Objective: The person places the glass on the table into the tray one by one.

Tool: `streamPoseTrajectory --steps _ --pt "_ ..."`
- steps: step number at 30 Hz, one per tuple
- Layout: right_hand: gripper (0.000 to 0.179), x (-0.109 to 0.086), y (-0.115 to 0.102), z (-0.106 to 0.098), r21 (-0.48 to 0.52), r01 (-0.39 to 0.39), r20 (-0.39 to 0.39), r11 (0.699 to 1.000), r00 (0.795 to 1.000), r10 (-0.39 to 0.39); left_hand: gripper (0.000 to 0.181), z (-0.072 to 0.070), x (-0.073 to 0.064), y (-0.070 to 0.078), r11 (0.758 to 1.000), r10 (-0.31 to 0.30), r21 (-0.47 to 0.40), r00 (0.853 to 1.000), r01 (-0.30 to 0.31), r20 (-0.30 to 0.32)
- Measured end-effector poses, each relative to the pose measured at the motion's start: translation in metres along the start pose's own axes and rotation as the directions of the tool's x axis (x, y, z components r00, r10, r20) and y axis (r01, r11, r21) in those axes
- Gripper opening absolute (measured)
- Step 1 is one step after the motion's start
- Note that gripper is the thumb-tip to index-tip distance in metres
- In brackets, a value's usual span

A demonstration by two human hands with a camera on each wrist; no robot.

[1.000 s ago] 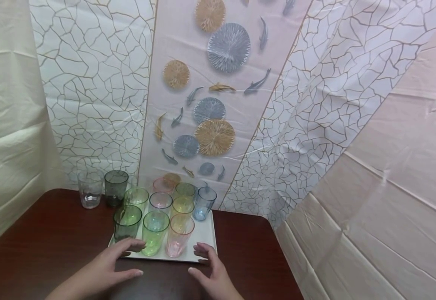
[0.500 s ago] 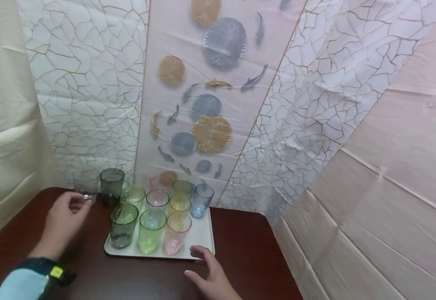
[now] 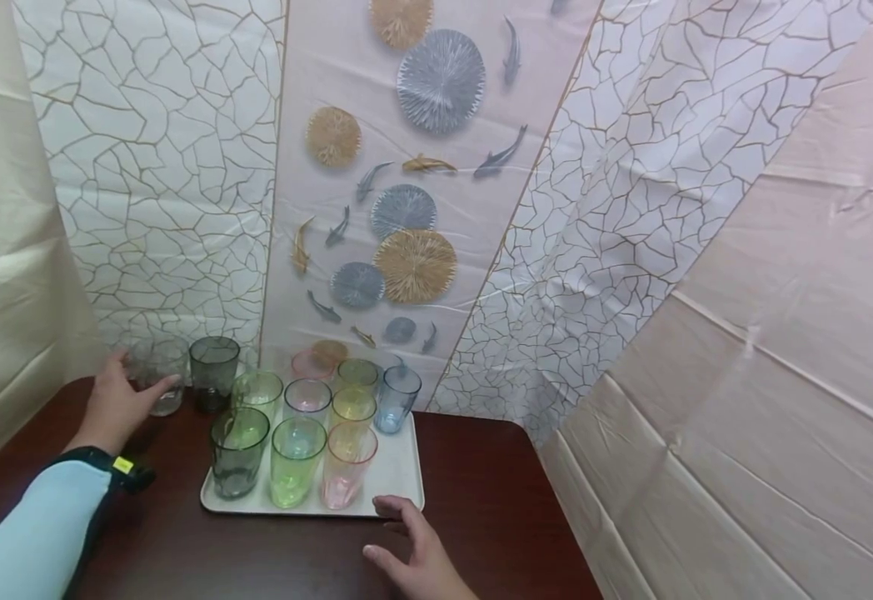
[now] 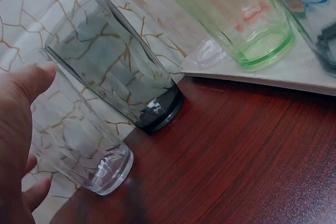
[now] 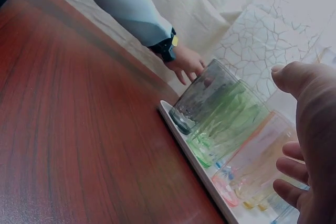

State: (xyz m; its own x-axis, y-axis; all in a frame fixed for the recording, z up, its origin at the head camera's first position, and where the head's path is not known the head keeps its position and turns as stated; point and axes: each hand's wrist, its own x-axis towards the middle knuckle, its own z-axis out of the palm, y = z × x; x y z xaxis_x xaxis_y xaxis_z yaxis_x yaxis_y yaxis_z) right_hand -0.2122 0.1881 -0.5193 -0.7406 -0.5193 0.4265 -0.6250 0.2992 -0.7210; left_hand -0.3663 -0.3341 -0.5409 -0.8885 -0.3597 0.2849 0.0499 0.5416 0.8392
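Note:
My left hand (image 3: 116,402) is spread at a clear drinking glass (image 3: 167,375), its thumb in front and its fingers at the left side. In the left wrist view, the thumb is by the upper part of that clear glass (image 4: 84,140), which stands on the table; firm contact cannot be made out. A smoky grey glass (image 3: 215,375) stands just to its right. My right hand (image 3: 417,546) holds nothing, fingers loosely bent, near the front right corner of a white tray (image 3: 395,467). The right wrist view shows it beside the tray's glasses.
On the tray are several coloured glasses, among them a dark grey one (image 3: 239,454), a green one (image 3: 296,467), a pink one (image 3: 346,471) and a blue one (image 3: 397,400). The dark red wooden table (image 3: 474,500) ends at a patterned cloth wall (image 3: 159,167).
My left hand has left the tray's front left side, gone left and back, and spread around the clear glass. The right hand has stayed nearly still. The head view has shifted slightly.

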Motion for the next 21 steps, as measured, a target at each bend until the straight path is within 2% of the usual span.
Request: streamPoseTrajectory --steps 5,12,16,21 --pt "0.053 -0.001 0.001 0.001 0.005 -0.048 0.005 0.999 0.999 0.048 0.106 0.001 0.002 -0.003 1.000 0.026 0.002 1.000 -0.026 0.007" --pt "0.054 -0.001 -0.001 0.000 0.018 -0.046 0.004 0.999 0.999 0.045 0.101 0.002 0.003 -0.004 0.999 0.024 0.034 1.000 -0.024 -0.019" --pt "0.054 -0.001 0.000 0.000 0.022 -0.051 0.007 0.998 0.999 0.051 0.101 -0.004 -0.004 -0.001 0.999 0.019 0.039 1.000 -0.018 -0.025" --pt "0.054 -0.003 0.000 -0.001 0.031 -0.053 -0.002 0.998 0.999 0.053 0.108 -0.018 -0.022 0.010 0.999 -0.006 0.033 1.000 0.006 0.016"
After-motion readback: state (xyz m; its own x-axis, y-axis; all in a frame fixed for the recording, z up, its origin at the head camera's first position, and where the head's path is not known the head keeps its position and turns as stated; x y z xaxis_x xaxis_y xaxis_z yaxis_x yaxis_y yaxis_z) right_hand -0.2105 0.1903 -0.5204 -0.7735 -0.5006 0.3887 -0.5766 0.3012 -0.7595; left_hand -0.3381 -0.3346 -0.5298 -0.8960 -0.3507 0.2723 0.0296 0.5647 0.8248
